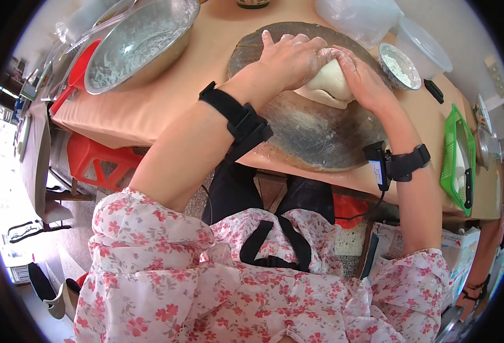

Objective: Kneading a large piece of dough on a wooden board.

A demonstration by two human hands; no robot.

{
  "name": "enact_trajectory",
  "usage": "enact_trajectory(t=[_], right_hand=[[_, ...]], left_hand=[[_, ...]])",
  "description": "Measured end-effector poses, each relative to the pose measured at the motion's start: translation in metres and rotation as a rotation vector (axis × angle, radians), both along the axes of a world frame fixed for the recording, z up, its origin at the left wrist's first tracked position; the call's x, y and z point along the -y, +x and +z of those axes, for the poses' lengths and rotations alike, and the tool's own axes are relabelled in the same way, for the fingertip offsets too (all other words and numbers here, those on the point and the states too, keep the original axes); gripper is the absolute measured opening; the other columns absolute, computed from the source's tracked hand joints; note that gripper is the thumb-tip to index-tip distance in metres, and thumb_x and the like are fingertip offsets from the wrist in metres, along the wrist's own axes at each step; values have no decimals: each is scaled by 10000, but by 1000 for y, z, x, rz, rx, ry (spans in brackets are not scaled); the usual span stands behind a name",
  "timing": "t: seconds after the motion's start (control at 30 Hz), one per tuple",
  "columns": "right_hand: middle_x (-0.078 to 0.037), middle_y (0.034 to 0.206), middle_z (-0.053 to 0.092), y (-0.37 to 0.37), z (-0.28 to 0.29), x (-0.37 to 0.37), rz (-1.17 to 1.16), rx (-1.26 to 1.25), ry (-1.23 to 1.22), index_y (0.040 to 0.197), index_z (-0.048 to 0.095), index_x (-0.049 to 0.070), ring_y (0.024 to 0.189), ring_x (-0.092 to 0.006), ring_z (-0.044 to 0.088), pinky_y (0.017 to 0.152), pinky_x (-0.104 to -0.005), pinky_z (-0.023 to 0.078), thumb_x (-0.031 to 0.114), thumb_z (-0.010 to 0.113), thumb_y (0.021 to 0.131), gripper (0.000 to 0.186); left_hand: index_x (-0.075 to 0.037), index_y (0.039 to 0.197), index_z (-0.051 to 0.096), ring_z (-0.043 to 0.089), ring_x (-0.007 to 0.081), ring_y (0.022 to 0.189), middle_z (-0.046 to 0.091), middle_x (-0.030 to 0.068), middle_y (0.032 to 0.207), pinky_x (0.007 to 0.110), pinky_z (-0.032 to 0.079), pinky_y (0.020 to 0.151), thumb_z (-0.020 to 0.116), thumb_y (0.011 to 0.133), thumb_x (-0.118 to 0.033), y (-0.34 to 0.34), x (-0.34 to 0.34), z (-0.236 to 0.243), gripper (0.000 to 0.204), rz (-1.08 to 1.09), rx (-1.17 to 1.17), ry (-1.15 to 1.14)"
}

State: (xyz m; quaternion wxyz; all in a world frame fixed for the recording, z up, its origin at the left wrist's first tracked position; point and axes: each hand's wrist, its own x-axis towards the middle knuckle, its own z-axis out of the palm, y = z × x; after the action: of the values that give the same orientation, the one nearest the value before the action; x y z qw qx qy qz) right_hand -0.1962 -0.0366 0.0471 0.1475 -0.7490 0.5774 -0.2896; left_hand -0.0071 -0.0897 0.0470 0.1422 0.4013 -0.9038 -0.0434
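Left hand [294, 62] curved over the left, far side of the white dough [332, 84]; right hand [366, 80] cupped on its right side, thumb and fingers close in. Both are holding the dough, fingertips nearly meeting at its far edge. Dough sits on the far part of the round wooden board [320, 137], a folded seam facing the wearer. Step looks like kneading or folding; next move probably calls for both palms kept on the lump, tucking the seam under and pressing down evenly. Just right of the board, a bowl of white powder [399, 66], likely flour; farther right on the table [215, 51], a green basket [450, 148] with a black-handled knife [468, 188]. Left, a smeared metal basin [143, 43]. Hidden: left palm, several fingertips, dough's underside. Basin cut off at top; basket's pale contents and the clutter along the left rim hard to make out.
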Motion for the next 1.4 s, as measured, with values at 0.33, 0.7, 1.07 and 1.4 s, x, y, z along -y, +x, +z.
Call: enact_trajectory(t=[0.33, 0.7, 1.07, 1.4], right_hand=[[-219, 1331, 505, 31, -23, -74, 7, -163, -416, 1382, 478, 72, 1228, -430, 477, 1013, -508, 401, 261, 566, 936, 493], [-148, 1344, 519, 51, -10, -150, -23, -227, -502, 1326, 547, 87, 1261, -349, 470, 991, -465, 370, 228, 653, 862, 496], [-175, 1338, 497, 48, -16, -93, -42, -253, -362, 1380, 444, 34, 1224, -385, 483, 997, -514, 395, 189, 532, 945, 470], [-274, 1175, 599, 20, 7, -28, 31, 35, 30, 1199, 573, -9, 1104, -458, 544, 939, -464, 432, 292, 330, 1019, 427]], left_hand=[[-99, 1314, 527, 469, 435, 1239, 466, 222, 1353, 510, 404, 1037, 609, 922, -334, 32, -63, -38, 464, -188, -447, -386], [-64, 1281, 571, 460, 407, 1242, 481, 179, 1320, 521, 383, 1030, 771, 758, -180, 69, -141, -27, 572, -182, -480, -322], [-67, 1366, 488, 465, 378, 1242, 532, 150, 1302, 482, 361, 1012, 589, 898, -253, 28, -90, -33, 514, -124, -464, -333], [-96, 1314, 547, 529, 349, 1203, 586, 126, 1301, 562, 429, 948, 374, 1004, -318, 0, -15, -16, 419, -70, -110, -108]])
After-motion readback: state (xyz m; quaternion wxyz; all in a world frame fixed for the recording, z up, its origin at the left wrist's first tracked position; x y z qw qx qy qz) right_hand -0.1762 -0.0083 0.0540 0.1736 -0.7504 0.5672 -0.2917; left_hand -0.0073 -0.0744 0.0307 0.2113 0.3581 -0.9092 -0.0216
